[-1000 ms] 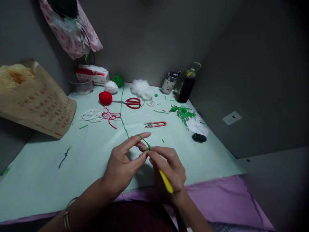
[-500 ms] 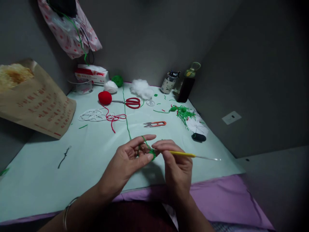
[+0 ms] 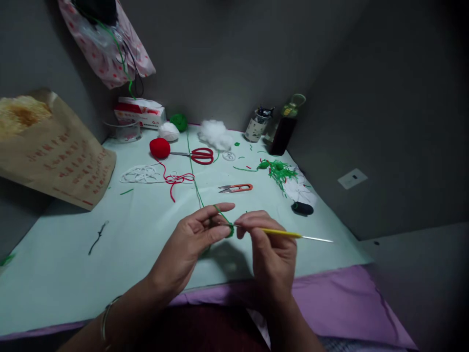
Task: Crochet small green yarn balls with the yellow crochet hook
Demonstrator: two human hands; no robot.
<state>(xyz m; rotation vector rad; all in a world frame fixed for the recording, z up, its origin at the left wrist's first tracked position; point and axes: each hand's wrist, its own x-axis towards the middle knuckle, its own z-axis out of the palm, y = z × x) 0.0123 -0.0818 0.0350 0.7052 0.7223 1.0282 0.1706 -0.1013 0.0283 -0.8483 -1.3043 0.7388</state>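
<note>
Grey walls [image 3: 201, 58] stand around a table [image 3: 146, 220] with a pale cover. Compared with a second ago, the hook [image 3: 282, 233] has swung: its yellow handle sloped down toward the person then, and now it lies across the view. The red loops [image 3: 179, 179] have slid a little to the right, and so has the strand [image 3: 197, 188] that runs from beside the green ball [image 3: 179, 122] to the hands. On the left, the paper bag [image 3: 73, 161] holds a golden lump [image 3: 24, 112] that pokes out the top; what sits in the clear tub [image 3: 128, 133] is too dim to tell. At the back, the cup [image 3: 255, 129] has dark things at its mouth. The hook's long axis runs left to right, dipping slightly rightward, tip at the green piece [image 3: 230, 230], bare metal end pointing right. The left hand [image 3: 186, 244] pinches the green piece, index finger stretched out under the strand; the right hand [image 3: 273, 254] pinches the hook between thumb and fingers, above the table's near edge.
</note>
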